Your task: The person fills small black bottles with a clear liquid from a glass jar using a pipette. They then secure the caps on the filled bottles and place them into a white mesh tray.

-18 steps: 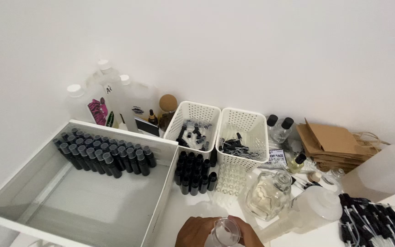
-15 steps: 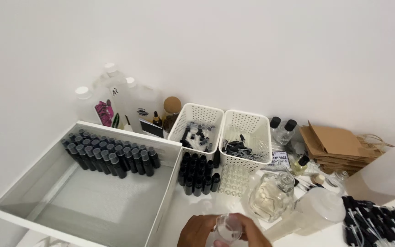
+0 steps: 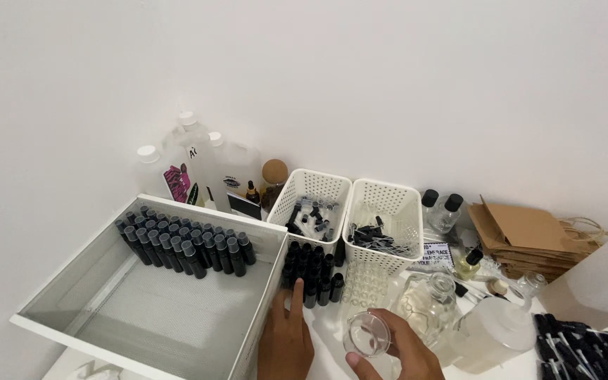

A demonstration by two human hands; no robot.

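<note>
Right now my right hand [image 3: 395, 355] is wrapped around a small clear cup [image 3: 367, 335], held above the white table [image 3: 332, 320]. My left hand [image 3: 286, 338] holds nothing, its forefinger stretched towards the black bottles [image 3: 311, 271] standing beside the tray [image 3: 248, 226]. I judge a careless nudge could topple those slim, smooth bottles like dominoes. The rounded glass flask [image 3: 431, 304] sits just beside the cup and could get knocked too.

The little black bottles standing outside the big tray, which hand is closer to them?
Left. The left hand points its finger right up at the little black bottles, while the right hand sits farther off to the side, holding a clear cup.
</note>
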